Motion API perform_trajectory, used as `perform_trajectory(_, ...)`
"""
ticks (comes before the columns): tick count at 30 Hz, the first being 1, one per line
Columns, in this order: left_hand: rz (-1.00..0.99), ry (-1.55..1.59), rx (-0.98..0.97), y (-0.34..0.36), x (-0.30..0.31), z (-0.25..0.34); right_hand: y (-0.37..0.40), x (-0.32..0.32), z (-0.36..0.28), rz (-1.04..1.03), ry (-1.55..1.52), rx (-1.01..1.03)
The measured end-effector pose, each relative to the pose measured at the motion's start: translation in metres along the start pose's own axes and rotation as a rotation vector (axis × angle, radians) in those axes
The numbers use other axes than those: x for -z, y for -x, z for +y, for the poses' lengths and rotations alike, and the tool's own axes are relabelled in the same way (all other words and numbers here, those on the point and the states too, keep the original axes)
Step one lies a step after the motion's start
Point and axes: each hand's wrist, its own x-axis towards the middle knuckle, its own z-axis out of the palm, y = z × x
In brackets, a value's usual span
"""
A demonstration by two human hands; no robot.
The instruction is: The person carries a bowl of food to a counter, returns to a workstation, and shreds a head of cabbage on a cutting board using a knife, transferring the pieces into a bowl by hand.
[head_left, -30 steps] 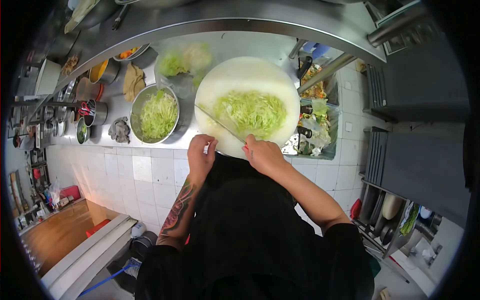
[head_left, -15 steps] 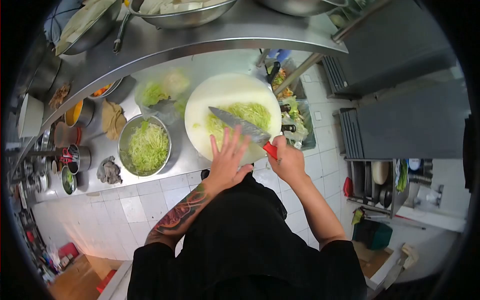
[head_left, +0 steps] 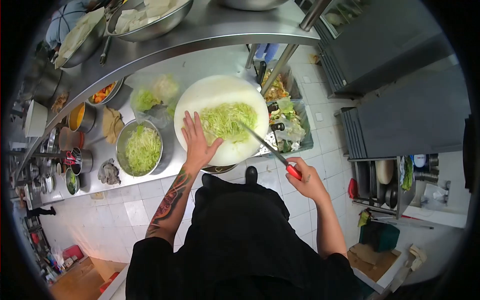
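Observation:
A round white cutting board (head_left: 220,90) bears a loose heap of shredded lettuce (head_left: 227,120), pale green and finely cut. My left hand (head_left: 197,142) is at the left edge of the heap, fingers stretched out and holding nothing. In my right hand (head_left: 309,181) is the red handle of a chef's knife (head_left: 267,145). Its blade slants up and left, with the tip by the right side of the heap. Left of the board stands a metal colander (head_left: 120,150) of shredded lettuce. Lettuce pieces lie in a clear plastic bag (head_left: 155,100) behind it.
Bins of food scraps (head_left: 290,120) stand right of the board. A steel shelf (head_left: 210,30) with metal bowls (head_left: 165,27) crosses above the counter. Cloths (head_left: 112,125) and pots (head_left: 82,117) are at the left.
My left hand has moved left and up onto the board. The knife has drawn right and down, its blade now seen nearly edge-on. The lettuce is gathered more closely.

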Motion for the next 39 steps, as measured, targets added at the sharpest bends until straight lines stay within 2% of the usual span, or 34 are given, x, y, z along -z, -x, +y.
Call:
perform_trajectory(2,-0.007,0.005,0.102,-0.011,-0.019,0.017,-0.021,-0.007,0.018,-0.036,-0.082,-0.018)
perform_trajectory(4,-0.049,-0.097,0.152,-0.028,-0.035,0.051,-0.054,-0.036,0.05,0.094,-0.273,0.004)
perform_trajectory(7,-0.132,-0.246,0.237,-0.05,-0.044,0.107,-0.095,-0.07,0.075,0.185,-0.276,0.066)
perform_trajectory(8,-0.18,-0.3,0.272,-0.055,-0.046,0.118,-0.098,-0.066,0.068,0.173,-0.282,0.078)
perform_trajectory(9,-0.174,-0.311,0.285,-0.057,-0.053,0.12,-0.098,-0.058,0.057,0.097,-0.365,-0.025)
perform_trajectory(10,-0.137,-0.355,0.246,-0.058,-0.061,0.118,-0.097,-0.054,0.052,0.019,-0.445,-0.134)
perform_trajectory(15,-0.038,-0.397,0.078,-0.055,-0.084,0.066,-0.096,-0.046,0.072,-0.024,-0.423,-0.026)
perform_trajectory(17,-0.031,-0.298,-0.09,-0.054,-0.069,0.051,-0.093,-0.044,0.068,-0.072,-0.357,-0.022)
perform_trajectory(20,-0.035,-0.186,-0.058,-0.05,-0.042,0.041,-0.088,-0.051,0.049,-0.122,-0.441,-0.024)
perform_trajectory(21,-0.028,-0.192,-0.053,-0.051,-0.034,0.04,-0.089,-0.06,0.053,-0.082,-0.395,0.032)
perform_trajectory(22,0.054,-0.151,-0.064,-0.051,-0.026,0.04,-0.087,-0.063,0.051,-0.094,-0.396,0.042)
perform_trajectory(23,0.138,-0.113,-0.069,-0.048,-0.018,0.039,-0.085,-0.066,0.049,-0.087,-0.464,-0.016)
perform_trajectory(24,0.152,-0.131,-0.047,-0.048,-0.013,0.038,-0.085,-0.069,0.046,-0.088,-0.531,-0.073)
perform_trajectory(26,0.18,0.094,-0.063,-0.051,-0.007,0.035,-0.086,-0.073,0.048,-0.089,-0.506,-0.101)
perform_trajectory(28,0.204,0.191,0.0,-0.05,-0.004,0.037,-0.08,-0.068,0.03,-0.128,-0.64,-0.18)
perform_trajectory(29,0.207,0.304,0.038,-0.05,0.001,0.037,-0.078,-0.068,0.026,-0.138,-0.629,-0.171)
perform_trajectory(32,0.276,0.38,0.011,-0.046,0.021,0.032,-0.07,-0.068,0.015,-0.126,-0.635,-0.215)
perform_trajectory(35,0.39,0.29,-0.005,-0.037,0.061,0.004,-0.065,-0.069,0.007,-0.078,-0.658,-0.233)
perform_trajectory(39,0.465,0.185,0.086,-0.012,0.13,-0.062,-0.061,-0.077,0.002,-0.058,-0.647,-0.235)
